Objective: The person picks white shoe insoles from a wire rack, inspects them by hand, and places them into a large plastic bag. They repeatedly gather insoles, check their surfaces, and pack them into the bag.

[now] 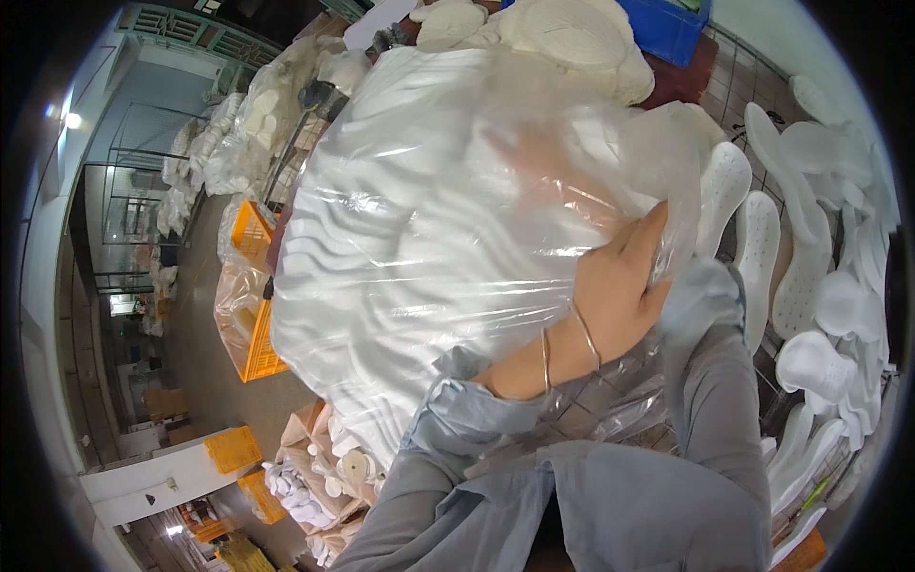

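A large clear plastic bag (410,276) full of stacked white foam insoles fills the middle of the view. My left hand (620,276), with a thin bangle on its wrist, is closed on the bag's edge near its mouth at the right. My right arm passes beneath the left hand into the bag. Through the cloudy plastic my right hand (558,181) shows as a blurred shape against the insoles; its fingers cannot be made out. Just right of the bag's mouth stand loose white insoles (758,243), some dotted with small holes.
More white insoles (839,305) lie heaped along the right side. At the back are cream foam pieces (572,33) and a blue crate (667,29). Orange crates (259,343) stand left of the bag, and a carton of foam pieces (315,477) is at the lower left.
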The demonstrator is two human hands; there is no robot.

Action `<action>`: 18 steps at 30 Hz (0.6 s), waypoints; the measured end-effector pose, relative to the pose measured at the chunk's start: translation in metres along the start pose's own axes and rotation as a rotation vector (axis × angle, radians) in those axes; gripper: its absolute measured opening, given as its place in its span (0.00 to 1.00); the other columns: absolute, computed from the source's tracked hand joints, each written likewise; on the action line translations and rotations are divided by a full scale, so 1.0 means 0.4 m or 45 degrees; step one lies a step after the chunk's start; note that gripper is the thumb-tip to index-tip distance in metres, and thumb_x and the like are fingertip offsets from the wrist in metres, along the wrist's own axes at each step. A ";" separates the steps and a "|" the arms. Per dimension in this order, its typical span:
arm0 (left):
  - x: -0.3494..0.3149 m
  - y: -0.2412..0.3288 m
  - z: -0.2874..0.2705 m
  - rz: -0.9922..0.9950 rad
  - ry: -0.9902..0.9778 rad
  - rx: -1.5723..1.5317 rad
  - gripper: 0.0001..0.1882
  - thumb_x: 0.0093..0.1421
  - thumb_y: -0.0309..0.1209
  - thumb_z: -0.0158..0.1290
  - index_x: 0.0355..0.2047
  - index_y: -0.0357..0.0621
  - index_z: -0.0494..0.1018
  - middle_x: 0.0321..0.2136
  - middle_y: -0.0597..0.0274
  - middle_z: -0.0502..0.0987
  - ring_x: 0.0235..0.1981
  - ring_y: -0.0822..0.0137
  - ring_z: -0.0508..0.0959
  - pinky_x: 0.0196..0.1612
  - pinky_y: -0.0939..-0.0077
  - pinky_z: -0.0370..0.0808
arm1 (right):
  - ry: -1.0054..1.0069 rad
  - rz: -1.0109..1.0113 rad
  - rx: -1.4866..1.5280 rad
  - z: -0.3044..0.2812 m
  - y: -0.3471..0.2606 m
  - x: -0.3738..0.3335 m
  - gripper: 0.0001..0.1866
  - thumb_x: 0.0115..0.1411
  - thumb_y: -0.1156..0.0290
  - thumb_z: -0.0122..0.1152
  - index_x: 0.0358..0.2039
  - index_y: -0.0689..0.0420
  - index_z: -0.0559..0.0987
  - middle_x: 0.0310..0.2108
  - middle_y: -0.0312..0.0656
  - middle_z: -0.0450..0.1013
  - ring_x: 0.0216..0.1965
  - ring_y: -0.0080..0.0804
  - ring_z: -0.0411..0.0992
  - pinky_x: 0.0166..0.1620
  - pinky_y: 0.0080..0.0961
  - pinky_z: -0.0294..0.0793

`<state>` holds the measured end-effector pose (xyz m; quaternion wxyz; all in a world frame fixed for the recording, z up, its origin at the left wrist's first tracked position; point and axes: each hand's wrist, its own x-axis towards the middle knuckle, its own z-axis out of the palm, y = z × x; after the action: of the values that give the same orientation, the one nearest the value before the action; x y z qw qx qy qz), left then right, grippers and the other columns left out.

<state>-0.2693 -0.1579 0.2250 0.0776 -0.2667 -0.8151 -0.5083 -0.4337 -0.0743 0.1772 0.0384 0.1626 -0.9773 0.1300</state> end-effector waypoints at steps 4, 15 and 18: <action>-0.056 0.007 0.034 0.047 -0.167 -0.018 0.29 0.45 0.22 0.50 0.52 0.43 0.69 0.33 0.51 0.74 0.33 0.50 0.76 0.33 0.62 0.74 | 0.042 -0.246 0.121 0.175 -0.145 0.055 0.47 0.44 0.46 0.67 0.61 0.55 0.63 0.55 0.59 0.62 0.58 0.56 0.59 0.59 0.49 0.56; 0.011 0.030 -0.433 -0.614 0.698 -0.761 0.25 0.63 0.25 0.45 0.60 0.34 0.58 0.60 0.49 0.62 0.62 0.59 0.61 0.64 0.68 0.57 | 0.253 -0.508 0.618 0.130 -0.075 -0.364 0.31 0.50 0.58 0.64 0.52 0.59 0.71 0.46 0.48 0.69 0.51 0.47 0.64 0.51 0.42 0.65; -0.167 0.029 -0.355 0.048 0.918 0.736 0.26 0.65 0.26 0.40 0.62 0.31 0.52 0.62 0.46 0.58 0.63 0.58 0.60 0.65 0.63 0.55 | 0.048 -0.397 0.609 0.181 -0.073 -0.718 0.23 0.46 0.63 0.66 0.43 0.55 0.75 0.47 0.47 0.67 0.51 0.48 0.64 0.53 0.47 0.63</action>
<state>-0.2273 -0.3013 0.2745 0.4366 -0.0550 -0.8394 -0.3191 -0.1553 -0.0318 0.0810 0.0369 0.3129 -0.8812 0.3523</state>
